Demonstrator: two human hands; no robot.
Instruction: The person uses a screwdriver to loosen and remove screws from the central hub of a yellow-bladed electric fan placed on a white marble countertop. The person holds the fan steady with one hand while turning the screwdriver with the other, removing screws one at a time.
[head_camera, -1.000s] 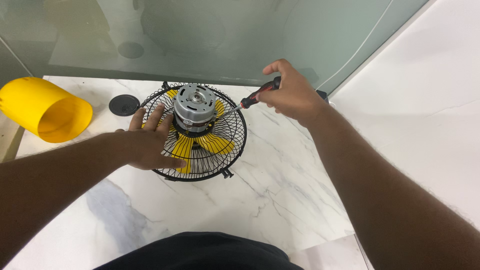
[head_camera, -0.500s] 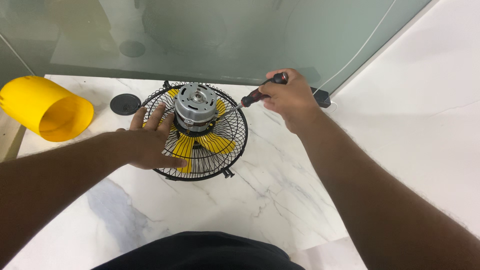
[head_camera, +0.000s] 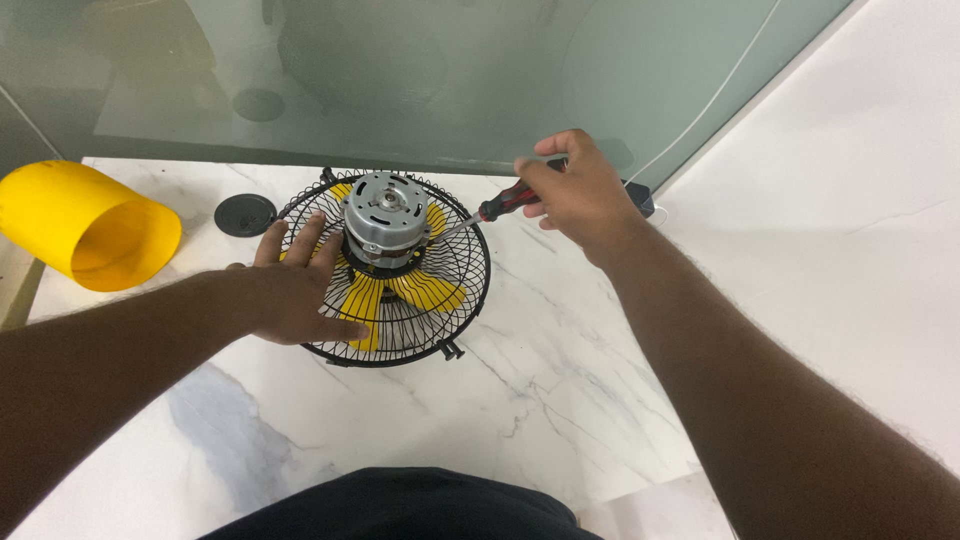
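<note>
- The round black wire fan guard (head_camera: 455, 300) was pressed flat by the left hand (head_camera: 295, 290), fingers spread and released.
- A red-handled screwdriver (head_camera: 490, 210) was clenched in the right hand (head_camera: 575, 195), tip at the silver motor (head_camera: 385, 228); a slip could have gouged it.

The round wire fan guard (head_camera: 455, 300) is black, and the flat plastic fan blades (head_camera: 425, 291) behind its wires are bright yellow. The ribbed metal motor housing (head_camera: 385, 222) at its centre is silver-grey. The slim screwdriver (head_camera: 492, 209) has a red and black handle and a bare steel shaft. Toward the tabletop's far left corner, the open plastic cylinder (head_camera: 85, 225) is plain yellow and the small round cap (head_camera: 245, 214) is black. The stone tabletop (head_camera: 560, 380) is white with grey marble veins.
</note>
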